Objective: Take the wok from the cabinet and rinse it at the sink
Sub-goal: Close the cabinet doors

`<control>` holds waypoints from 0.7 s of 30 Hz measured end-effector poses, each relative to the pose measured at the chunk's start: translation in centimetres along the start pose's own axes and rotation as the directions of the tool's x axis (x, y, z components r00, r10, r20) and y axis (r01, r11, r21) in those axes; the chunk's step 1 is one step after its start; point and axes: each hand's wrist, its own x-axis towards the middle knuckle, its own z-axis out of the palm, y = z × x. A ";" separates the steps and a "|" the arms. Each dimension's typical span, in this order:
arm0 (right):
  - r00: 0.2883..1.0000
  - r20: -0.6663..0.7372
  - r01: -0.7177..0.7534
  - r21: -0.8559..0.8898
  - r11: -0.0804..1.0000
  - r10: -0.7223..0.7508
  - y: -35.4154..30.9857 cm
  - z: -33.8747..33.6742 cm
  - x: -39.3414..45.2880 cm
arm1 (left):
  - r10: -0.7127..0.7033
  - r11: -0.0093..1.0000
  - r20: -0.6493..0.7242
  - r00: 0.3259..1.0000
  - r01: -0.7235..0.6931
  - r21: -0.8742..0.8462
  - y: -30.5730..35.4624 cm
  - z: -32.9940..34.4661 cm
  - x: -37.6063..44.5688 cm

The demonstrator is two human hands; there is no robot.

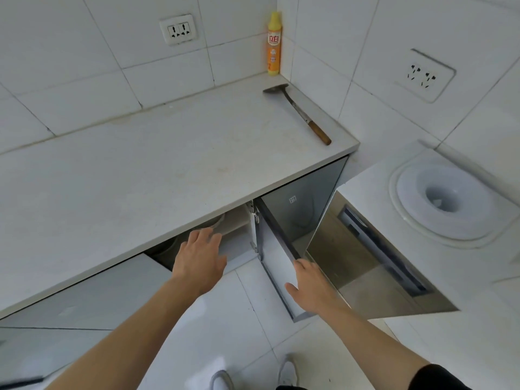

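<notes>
The cabinet under the white countertop (157,175) stands with its right door (277,257) swung outward. Inside, just below the counter edge, a curved grey rim of the wok (216,220) shows; most of it is hidden by the counter. My left hand (199,260) reaches into the opening with fingers spread and relaxed, fingertips close to that rim, holding nothing. My right hand (309,285) rests against the top edge of the open door, fingers straight. No sink is in view.
A spatula with a wooden handle (301,114) lies at the counter's right end, and a yellow detergent bottle (274,43) stands in the corner. A white appliance with a round recess (441,201) stands to the right. My shoes (253,375) are on the tiled floor.
</notes>
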 end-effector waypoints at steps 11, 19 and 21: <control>0.978 -0.070 -0.193 0.019 0.981 0.194 -3.1 1.5 1.9 | 0.076 0.997 0.036 0.996 -0.076 0.010 -7.1 1.2 3.3; 0.953 -0.085 -0.289 0.020 0.957 0.290 -6.3 2.9 2.2 | 0.157 0.987 0.061 0.986 -0.155 -0.033 -11.8 2.8 5.9; 0.952 -0.094 -0.290 0.039 0.956 0.292 -6.9 3.2 2.2 | 0.156 0.987 0.059 0.986 -0.154 -0.043 -12.5 3.3 6.3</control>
